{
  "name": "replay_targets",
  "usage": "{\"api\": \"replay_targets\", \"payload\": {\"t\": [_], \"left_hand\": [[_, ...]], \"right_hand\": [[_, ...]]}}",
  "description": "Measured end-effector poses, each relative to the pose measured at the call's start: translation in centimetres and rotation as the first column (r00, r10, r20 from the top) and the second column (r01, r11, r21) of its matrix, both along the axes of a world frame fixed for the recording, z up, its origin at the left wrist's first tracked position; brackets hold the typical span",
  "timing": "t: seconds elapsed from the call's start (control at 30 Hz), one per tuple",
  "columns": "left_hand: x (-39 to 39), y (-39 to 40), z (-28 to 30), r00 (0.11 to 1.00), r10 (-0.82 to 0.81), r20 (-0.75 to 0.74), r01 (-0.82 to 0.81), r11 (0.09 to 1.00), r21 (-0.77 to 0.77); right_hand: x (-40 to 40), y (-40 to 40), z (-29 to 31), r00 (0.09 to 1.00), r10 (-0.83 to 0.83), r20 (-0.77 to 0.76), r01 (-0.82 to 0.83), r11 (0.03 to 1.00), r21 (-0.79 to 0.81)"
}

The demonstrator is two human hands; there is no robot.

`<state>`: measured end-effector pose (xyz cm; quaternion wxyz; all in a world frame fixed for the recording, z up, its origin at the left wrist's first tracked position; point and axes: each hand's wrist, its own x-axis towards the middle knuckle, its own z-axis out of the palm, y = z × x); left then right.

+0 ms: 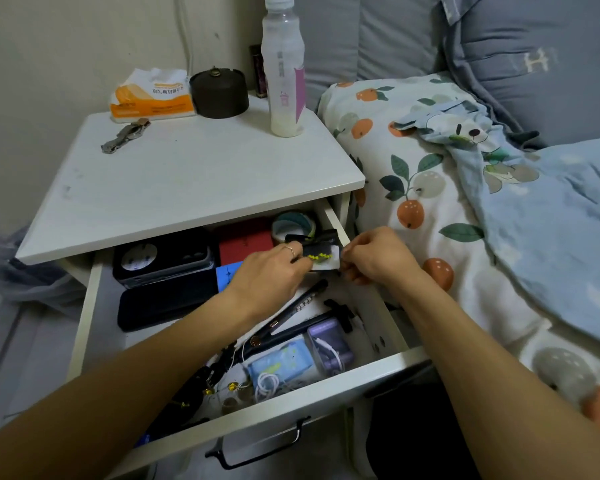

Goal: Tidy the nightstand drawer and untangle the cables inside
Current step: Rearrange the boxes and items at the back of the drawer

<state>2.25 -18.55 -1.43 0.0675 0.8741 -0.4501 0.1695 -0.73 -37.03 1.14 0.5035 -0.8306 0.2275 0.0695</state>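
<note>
In the open white wooden drawer [84,313], your left hand [269,275] and right hand [378,256] both pinch a small black card with yellow dots [321,258] at the back; the tangled white cable [267,382] in front waits, so lots is left

**On and Around the Nightstand**

A white tabletop [187,174] carries a tissue pack [152,93] with orange print at the back left. Just beside it stands a dark round lidded jar [219,93]. A tall clear plastic bottle [284,69], upright, holds a little pale liquid at its bottom. A metal wristwatch [125,135] lies near the left edge, in front of the tissues. To the right is a bed with a fruit-patterned pillow [406,161], a light blue blanket [551,220] and grey cushions [534,64] behind.
</note>
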Motion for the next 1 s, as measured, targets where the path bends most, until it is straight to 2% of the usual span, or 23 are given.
{"api": "replay_targets", "payload": {"t": [0.2, 0.3, 0.4, 0.53, 0.67, 0.87, 1.0], "left_hand": [[1.9, -2.3, -2.3, 0.985, 0.158, -0.076, -0.125, 0.937, 0.327], [1.9, -3.0, -3.3, 0.969, 0.217, -0.121, -0.151, 0.902, 0.405], [1.8, -3.4, -3.5, 0.965, 0.242, -0.099, -0.168, 0.863, 0.476], [2.6, -3.3, -2.7, 0.983, 0.172, -0.064, -0.119, 0.864, 0.488], [2.8, -3.0, -2.0, 0.962, 0.145, -0.232, -0.026, 0.893, 0.450], [3.5, -2.6, -2.5, 0.969, 0.171, -0.176, -0.019, 0.769, 0.639], [3.6, -2.6, -2.7, 0.976, 0.154, -0.154, -0.017, 0.757, 0.653]], "right_hand": [[0.2, -0.4, -0.8, 0.999, 0.049, 0.023, -0.047, 0.995, -0.092], [0.2, -0.5, -0.9, 0.994, 0.102, 0.035, -0.097, 0.987, -0.130], [0.1, -0.6, -0.8, 0.990, 0.138, 0.032, -0.133, 0.982, -0.138], [-0.1, -0.5, -0.5, 0.982, 0.186, 0.036, -0.177, 0.970, -0.168], [-0.2, -0.4, -0.3, 0.978, 0.208, 0.033, -0.195, 0.955, -0.222], [-0.5, -0.2, -0.1, 0.972, 0.234, 0.036, -0.216, 0.938, -0.272], [-0.7, 0.1, 0.2, 0.967, 0.253, 0.033, -0.232, 0.925, -0.300]]}}
